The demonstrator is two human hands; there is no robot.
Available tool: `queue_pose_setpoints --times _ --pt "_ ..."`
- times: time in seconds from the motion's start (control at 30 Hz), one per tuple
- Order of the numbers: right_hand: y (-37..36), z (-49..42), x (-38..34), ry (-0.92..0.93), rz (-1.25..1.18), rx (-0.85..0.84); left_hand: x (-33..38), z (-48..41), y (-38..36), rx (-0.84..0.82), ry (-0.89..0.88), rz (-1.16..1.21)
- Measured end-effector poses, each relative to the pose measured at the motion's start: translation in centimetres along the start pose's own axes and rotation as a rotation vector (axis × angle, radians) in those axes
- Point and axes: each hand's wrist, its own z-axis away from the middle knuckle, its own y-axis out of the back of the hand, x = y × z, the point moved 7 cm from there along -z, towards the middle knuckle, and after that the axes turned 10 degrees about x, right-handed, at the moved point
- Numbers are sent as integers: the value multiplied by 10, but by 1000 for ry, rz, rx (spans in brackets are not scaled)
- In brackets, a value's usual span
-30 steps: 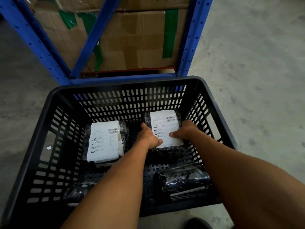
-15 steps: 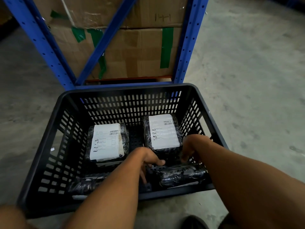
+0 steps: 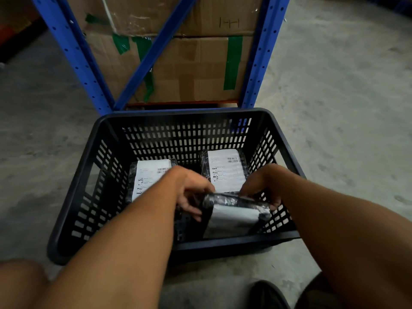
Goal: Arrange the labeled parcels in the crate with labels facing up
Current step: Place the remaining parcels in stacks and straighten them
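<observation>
- Grey concrete floor [image 3: 33, 134] fills the left side; one dark plastic crate [image 3: 73, 192] with slotted walls stands on it, just in front of a blue metal rack [image 3: 73, 52].
- Two cardboard boxes [image 3: 189, 70] sit stacked inside the rack, patched with strips of green tape [image 3: 233, 61].
- Three parcels can be counted in the crate, all wrapped in black film.
- Furthest left, one parcel [image 3: 149, 175] lies flat on the crate floor near the far wall, its white label facing up; the left forearm hides its near end.
- One left hand [image 3: 189, 192] reaches into the crate, fingers curled around the left end of a raised parcel [image 3: 231, 212].
- That raised parcel sits at the near right of the crate, tilted up on edge, its white label turned towards the person rather than upward.
- Behind it, a third parcel [image 3: 225, 170] lies flat by the far wall, label up, apart from the first with a gap between them.
- One right hand [image 3: 263, 186] closes on the right end of the tilted parcel, so both hands hold it together.
- At the bottom right, one dark shoe [image 3: 267, 295] rests on the floor near the crate.
</observation>
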Motion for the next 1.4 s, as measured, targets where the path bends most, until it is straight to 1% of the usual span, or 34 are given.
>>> queue_pose_setpoints --times 0.07,0.13,0.17,0.2,0.3,0.43,0.5,0.57,0.63,0.7,0.77,0.83,0.9,0.97,1.03,1.07,1.17,1.3,1.4 --pt "15 8 -6 -20 -204 -25 16 29 33 -10 -161 124" --pt "38 12 -13 -12 -391 21 27 57 62 -86 -319 260" --pt "49 15 -18 19 -456 44 28 66 76 -99 -378 283" --pt "59 19 -24 58 -520 56 29 70 88 -75 -420 273" --pt "78 32 -43 148 -682 76 30 78 113 82 -461 322" --pt "98 36 -52 231 -829 218 22 74 131 232 -460 402" --pt "98 37 -49 224 -830 256 15 70 136 285 -448 396" --pt "93 35 -46 199 -757 266 10 64 138 331 -434 388" --pt "87 32 -47 202 -707 256 5 59 138 407 -409 364" --pt "83 31 -50 223 -729 236 1 54 136 468 -372 329" --pt "82 32 -52 235 -776 254 0 49 130 428 -361 377" --pt "84 30 -51 240 -815 304 4 46 119 357 -399 423" --pt "87 28 -46 217 -844 395 11 41 109 359 -451 414" --pt "91 23 -39 180 -843 501 16 32 99 387 -452 424" --pt "93 23 -34 170 -822 568 23 18 90 404 -453 449" --pt "93 22 -31 157 -805 583 28 -1 90 422 -463 461" --pt "90 18 -16 100 -782 619 43 1 68 444 -496 457" --pt "84 4 3 78 -886 620 58 -6 55 534 -514 364" --pt "82 -6 10 58 -913 614 65 -16 50 566 -512 333"
